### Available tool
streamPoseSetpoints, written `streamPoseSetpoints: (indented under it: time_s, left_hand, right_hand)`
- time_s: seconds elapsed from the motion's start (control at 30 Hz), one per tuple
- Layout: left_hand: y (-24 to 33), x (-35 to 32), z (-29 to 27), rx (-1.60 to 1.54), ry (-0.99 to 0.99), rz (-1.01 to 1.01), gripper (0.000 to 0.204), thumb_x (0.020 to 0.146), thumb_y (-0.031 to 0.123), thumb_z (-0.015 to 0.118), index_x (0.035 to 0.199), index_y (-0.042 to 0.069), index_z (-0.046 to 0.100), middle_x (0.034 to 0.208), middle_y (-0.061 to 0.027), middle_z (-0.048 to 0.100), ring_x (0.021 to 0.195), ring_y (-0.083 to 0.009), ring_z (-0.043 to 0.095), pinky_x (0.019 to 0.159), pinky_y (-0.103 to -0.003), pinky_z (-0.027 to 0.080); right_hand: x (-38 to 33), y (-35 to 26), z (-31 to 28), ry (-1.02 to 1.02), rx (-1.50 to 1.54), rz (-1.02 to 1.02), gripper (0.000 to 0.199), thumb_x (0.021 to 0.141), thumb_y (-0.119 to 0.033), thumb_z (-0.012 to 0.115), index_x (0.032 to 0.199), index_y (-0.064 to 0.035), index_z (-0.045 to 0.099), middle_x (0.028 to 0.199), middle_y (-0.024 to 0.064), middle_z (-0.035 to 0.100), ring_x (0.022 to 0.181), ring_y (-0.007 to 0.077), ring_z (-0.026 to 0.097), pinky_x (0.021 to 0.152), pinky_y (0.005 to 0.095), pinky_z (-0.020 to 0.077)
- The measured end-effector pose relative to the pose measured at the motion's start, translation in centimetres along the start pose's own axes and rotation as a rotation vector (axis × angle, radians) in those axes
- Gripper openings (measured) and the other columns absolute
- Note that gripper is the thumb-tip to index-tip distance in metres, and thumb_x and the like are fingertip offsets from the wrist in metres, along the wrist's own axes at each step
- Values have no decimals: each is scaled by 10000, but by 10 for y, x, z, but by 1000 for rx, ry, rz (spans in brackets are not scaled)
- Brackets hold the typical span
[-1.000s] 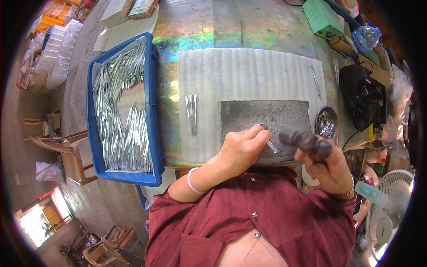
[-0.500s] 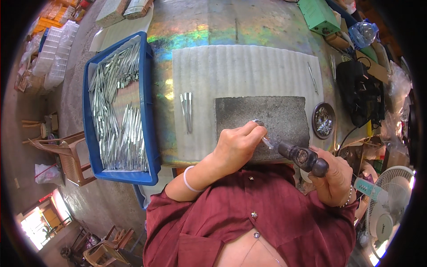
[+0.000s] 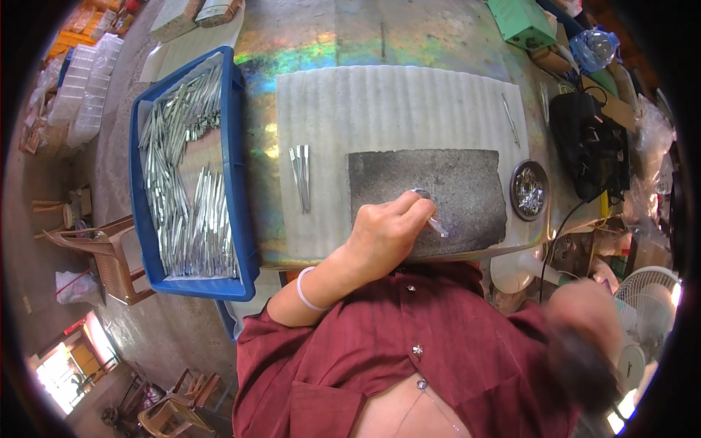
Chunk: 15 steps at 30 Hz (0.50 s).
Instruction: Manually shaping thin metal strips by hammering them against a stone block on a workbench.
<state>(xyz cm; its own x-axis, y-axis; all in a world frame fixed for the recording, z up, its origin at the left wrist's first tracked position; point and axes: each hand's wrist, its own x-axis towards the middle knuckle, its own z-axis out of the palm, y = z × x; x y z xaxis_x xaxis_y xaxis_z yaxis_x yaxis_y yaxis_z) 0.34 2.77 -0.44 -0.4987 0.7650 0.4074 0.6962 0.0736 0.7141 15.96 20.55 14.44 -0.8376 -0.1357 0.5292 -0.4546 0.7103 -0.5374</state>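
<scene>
My left hand [image 3: 388,230] is closed on a thin shiny metal strip [image 3: 439,227], held against the dark grey stone slab [image 3: 467,175]. One end sticks out at the slab's near part; the fingers hide most of it. Off to the right of the table edge, my right hand [image 3: 584,315] grips a dark-headed hammer [image 3: 583,371]. Both are smeared by motion. Several slim metal strips [image 3: 301,179] lie side by side on the white foam sheet [image 3: 409,102], left of the slab.
A blue tray [image 3: 238,168] full of similar strips stands on the left. Right of the slab are a round dark dish [image 3: 529,191] of shiny bits and a single metal strip [image 3: 510,120]. Farther right sit a black bag [image 3: 584,146], a green box [image 3: 520,22] and a fan [image 3: 646,310].
My right hand has swung the hammer away from the slab, down and to the right. The left hand keeps its grip on the strip, nearly in place. The view has shifted slightly.
</scene>
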Motion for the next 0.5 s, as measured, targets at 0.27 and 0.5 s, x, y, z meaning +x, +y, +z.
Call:
streamPoseSetpoints:
  time_s: [0.27, 0.5]
  left_hand:
    - [-5, 1, -4, 46, -2, -21, 264, 648, -90, 590, 849, 80, 575, 761, -31, 602, 607, -207, 612, 463, -294, 472]
    - [-2, -1, -9, 77, -27, -93, 233, 674, -56, 619, 865, 72, 581, 786, -50, 612, 617, -232, 615, 507, -312, 494]
  right_hand:
    - [22, -5, -7, -107, -78, 102, 376, 751, -76, 608, 1074, 112, 576, 782, 128, 632, 607, 206, 598, 467, 278, 433]
    - [40, 15, 16, -445, -141, 213, 438, 719, -9, 623, 1136, 102, 548, 904, 186, 647, 682, 227, 644, 524, 306, 508]
